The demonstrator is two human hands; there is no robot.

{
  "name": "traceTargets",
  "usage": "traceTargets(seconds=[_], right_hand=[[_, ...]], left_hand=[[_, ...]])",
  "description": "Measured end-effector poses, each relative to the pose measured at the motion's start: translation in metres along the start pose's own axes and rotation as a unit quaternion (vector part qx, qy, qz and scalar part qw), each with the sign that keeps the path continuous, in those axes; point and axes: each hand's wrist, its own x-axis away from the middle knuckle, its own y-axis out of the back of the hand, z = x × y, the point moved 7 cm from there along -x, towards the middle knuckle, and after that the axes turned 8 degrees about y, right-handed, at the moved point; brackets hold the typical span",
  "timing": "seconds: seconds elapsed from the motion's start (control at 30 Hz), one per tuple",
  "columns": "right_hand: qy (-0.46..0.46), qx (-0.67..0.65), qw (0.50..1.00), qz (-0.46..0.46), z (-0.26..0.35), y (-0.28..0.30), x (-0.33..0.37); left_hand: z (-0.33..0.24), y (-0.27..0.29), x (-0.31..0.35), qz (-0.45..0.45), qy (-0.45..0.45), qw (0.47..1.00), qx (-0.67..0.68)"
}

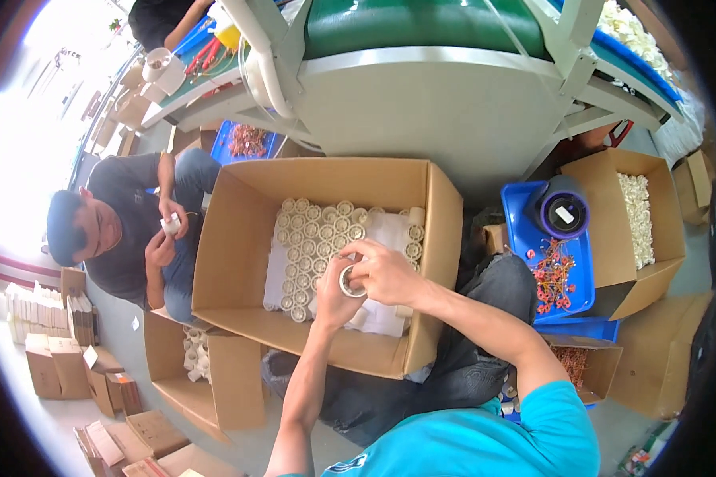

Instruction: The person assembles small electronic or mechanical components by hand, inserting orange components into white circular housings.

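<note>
My left hand (336,300) is wrapped round a white cylindrical part (350,281) with an open round top, which looks like a lamp socket. My right hand (387,272) is closed over that opening, its fingertips pressed into or against the rim. Whatever those fingertips may pinch is too small to make out. Both hands hover over an open cardboard box (326,171). Inside it, many similar white parts (301,262) stand upright in packed rows on a white sheet (390,230), mostly to the left, with a few along the right wall.
To the right, a blue tray (585,294) bears red-and-yellow wired pieces (554,278) and a dark round container (563,208). Beyond it stands a box of small white pieces (635,222). A co-worker (123,215) sits at left, handling a white part. A grey-green machine (422,103) rises ahead.
</note>
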Motion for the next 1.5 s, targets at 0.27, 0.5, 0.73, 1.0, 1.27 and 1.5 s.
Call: traceTargets(seconds=[0.27,0.5,0.73,1.0,1.27,1.5], right_hand=[[-0.019,0.007,1.0,-0.02,0.001,0.0,0.003],[-0.021,0.002,0.999,-0.031,-0.002,0.0,0.004],[-0.03,0.02,0.999,-0.003,-0.009,0.003,0.003],[-0.04,-0.06,0.964,-0.255,-0.013,0.104,-0.009],[-0.109,-0.061,0.944,-0.305,-0.031,0.101,0.002],[-0.104,-0.06,0.961,-0.249,-0.022,0.076,-0.012]], left_hand=[[0.004,-0.002,0.003,-0.012,0.001,1.0,0.01],[0.004,-0.005,0.004,-0.034,-0.007,0.999,0.006],[-0.002,-0.008,-0.001,-0.04,-0.009,0.999,-0.024],[-0.083,0.039,-0.099,-0.119,-0.176,0.973,-0.089],[-0.186,0.016,-0.33,-0.188,-0.222,0.945,-0.147],[-0.119,0.027,-0.416,-0.29,-0.233,0.895,-0.245]])
